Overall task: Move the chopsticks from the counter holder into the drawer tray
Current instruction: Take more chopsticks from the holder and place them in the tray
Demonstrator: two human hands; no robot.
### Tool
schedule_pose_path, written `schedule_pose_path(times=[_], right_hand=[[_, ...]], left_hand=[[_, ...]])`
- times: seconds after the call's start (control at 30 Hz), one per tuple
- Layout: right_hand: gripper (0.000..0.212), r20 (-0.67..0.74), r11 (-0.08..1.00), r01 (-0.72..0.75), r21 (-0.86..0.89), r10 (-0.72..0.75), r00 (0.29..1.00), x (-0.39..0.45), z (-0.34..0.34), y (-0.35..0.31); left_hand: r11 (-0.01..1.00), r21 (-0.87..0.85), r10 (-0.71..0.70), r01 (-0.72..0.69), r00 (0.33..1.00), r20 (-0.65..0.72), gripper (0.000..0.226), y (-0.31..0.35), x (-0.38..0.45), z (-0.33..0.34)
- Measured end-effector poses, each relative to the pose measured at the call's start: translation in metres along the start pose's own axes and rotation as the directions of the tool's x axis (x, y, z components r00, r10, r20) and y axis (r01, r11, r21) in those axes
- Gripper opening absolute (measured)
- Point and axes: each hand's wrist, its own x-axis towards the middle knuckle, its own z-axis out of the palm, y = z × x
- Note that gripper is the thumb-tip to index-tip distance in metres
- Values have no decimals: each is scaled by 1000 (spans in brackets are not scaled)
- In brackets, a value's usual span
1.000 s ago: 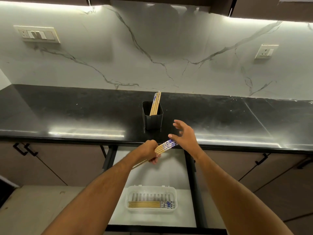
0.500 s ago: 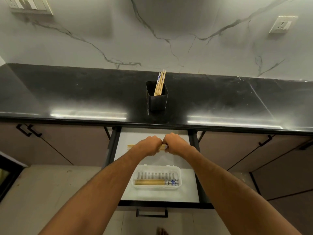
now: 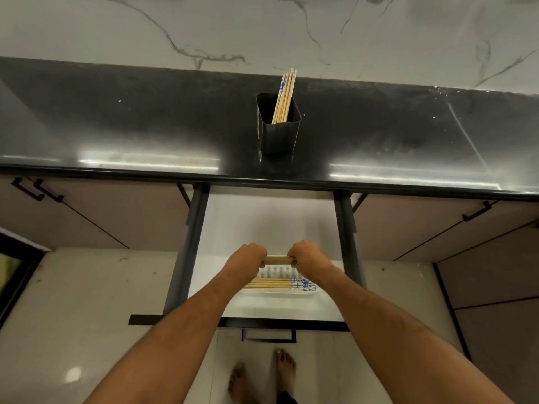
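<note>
Below the glossy black stone bench (image 3: 145, 132), both hands, left (image 3: 248, 258) and right (image 3: 309, 256), clenched a crosswise bundle of bamboo chopsticks (image 3: 278, 260) directly above the white plastic tray (image 3: 274, 294), parallel to its length.

Dim, warm light; two glare streaks are shining off the counter (image 3: 145, 135), wide-angle edges are bowing.

Two bare forearms with no sleeves, no rings or watch visible, bare feet (image 3: 262, 377) on the floor
</note>
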Motion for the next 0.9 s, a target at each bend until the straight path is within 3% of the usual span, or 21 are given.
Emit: schedule_pose_path(times=[0.4,0.9], right_hand=[[18,-14,996,0,-86,-2,1000,24,60,14],[23,-41,987,50,-153,-57,998,33,88,32]], left_hand=[[995,10,-96,96,995,-23,18,-5,14,50],[994,49,-95,96,995,-17,25,-4,41,92]])
